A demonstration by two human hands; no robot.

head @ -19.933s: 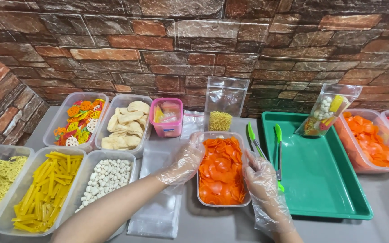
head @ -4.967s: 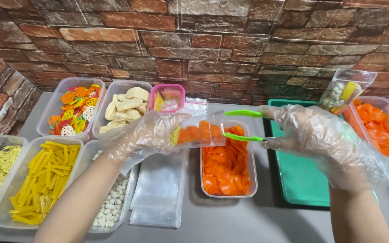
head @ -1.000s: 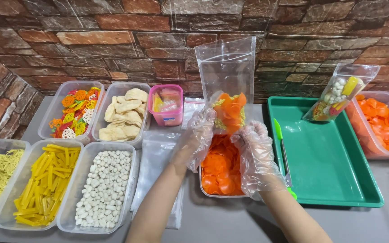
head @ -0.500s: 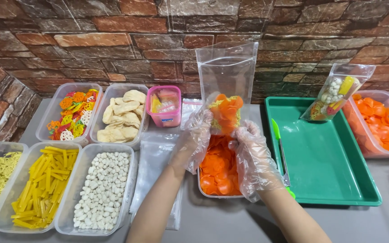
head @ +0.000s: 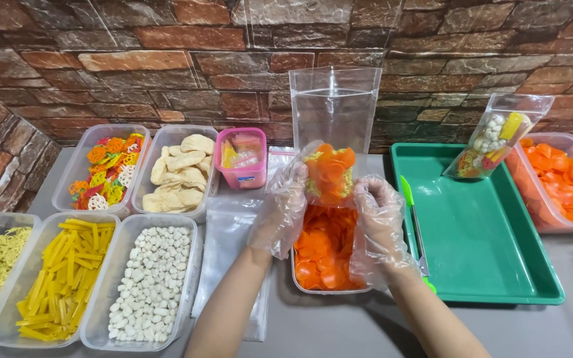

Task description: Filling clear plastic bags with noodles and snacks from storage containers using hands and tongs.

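Both hands [head: 329, 212] (gloved) hold the clear bag [head: 331, 132] upright, mouth up.

Rough brick wall [head: 134, 59] in red, brown and grey tones backs the scene, turning corner at left. Smooth grey surface [head: 339, 328] runs along its foot. Even, bright light overhead; soft shadows only. No window or floor visible.

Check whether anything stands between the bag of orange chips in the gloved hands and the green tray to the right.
Nothing visible does. The bag of orange chips is held between the left hand and right hand, above the chip container. The green tray beside it holds only tongs along its near-left edge.
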